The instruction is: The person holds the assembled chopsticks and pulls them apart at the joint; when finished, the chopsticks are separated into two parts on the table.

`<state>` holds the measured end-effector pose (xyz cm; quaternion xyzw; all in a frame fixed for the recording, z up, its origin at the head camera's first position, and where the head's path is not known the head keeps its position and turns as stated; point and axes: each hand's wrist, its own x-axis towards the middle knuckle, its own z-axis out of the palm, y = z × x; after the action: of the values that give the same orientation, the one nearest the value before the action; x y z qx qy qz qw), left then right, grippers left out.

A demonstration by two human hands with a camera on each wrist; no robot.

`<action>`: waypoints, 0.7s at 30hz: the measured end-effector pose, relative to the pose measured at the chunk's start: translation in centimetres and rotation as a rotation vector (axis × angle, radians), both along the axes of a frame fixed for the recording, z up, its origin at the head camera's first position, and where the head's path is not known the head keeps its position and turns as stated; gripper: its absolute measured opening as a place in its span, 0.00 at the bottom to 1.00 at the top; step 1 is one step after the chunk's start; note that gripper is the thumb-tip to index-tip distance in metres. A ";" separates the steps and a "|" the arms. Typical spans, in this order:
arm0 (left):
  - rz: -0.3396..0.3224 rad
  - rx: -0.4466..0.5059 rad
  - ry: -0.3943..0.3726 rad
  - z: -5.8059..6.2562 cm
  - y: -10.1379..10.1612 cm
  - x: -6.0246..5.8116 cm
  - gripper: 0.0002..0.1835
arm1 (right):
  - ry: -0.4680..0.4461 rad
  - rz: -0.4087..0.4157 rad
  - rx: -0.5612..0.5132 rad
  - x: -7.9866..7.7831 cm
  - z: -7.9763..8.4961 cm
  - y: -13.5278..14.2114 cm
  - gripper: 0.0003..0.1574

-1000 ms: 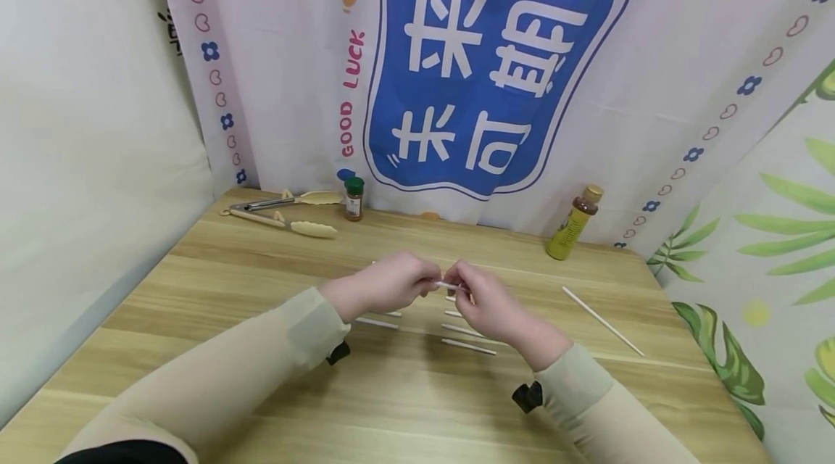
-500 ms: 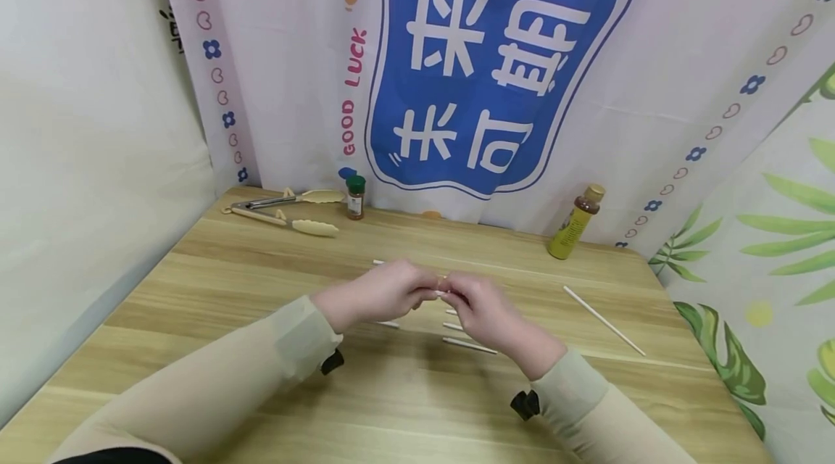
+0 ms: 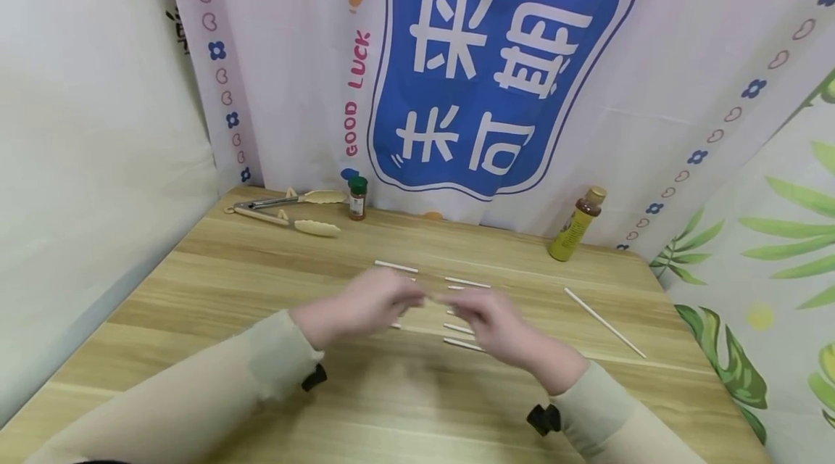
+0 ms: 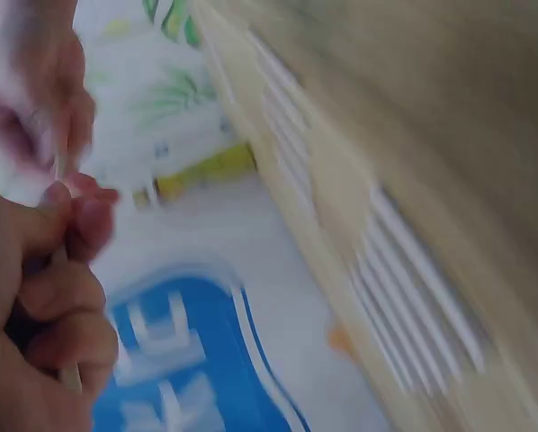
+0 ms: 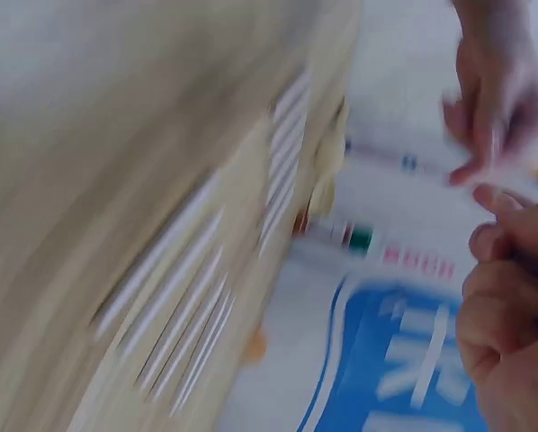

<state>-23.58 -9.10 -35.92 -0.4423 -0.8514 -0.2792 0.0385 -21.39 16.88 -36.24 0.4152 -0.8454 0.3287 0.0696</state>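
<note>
My left hand (image 3: 368, 302) and right hand (image 3: 492, 326) meet over the middle of the table, fingertips a short gap apart. In the left wrist view a thin pale stick (image 4: 70, 376) runs through the curled left fingers, its other end between the right thumb and fingers. Motion blurs both hands; the right wrist view hides the stick behind the fingers. Below lie two groups of short white sticks, a left one with a stick (image 3: 396, 266) at its far side and a right one with a stick (image 3: 467, 282) at its far side. The hands cover parts of both.
A longer white stick (image 3: 603, 322) lies slanted at the table's right. Along the back stand tongs (image 3: 287, 214) lying spread, a small green-capped jar (image 3: 356, 199) and a yellow bottle (image 3: 575, 226). A printed curtain (image 3: 306, 87) hangs behind the wooden table (image 3: 404, 413).
The hands came together around the stick, then drew slightly apart and a little lower, uncovering the far sticks of both groups. Table items stay where they were.
</note>
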 end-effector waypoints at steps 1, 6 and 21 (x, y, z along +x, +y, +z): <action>0.046 0.005 -0.031 -0.2 -0.8 -0.1 0.08 | -0.005 -0.030 -0.017 0.0 -0.1 0.8 0.20; 0.164 -0.047 -0.191 -1.5 -3.8 -0.9 0.10 | -0.077 -0.165 -0.020 0.0 -0.4 3.7 0.13; 0.068 -0.306 -0.025 -4.8 -2.3 -0.1 0.14 | -0.148 -0.149 0.480 0.5 -3.8 -1.3 0.11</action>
<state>-23.65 -11.42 -40.73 -0.4106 -0.8988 -0.1503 -0.0303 -20.89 15.57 -40.05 0.3314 -0.9302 0.1421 -0.0689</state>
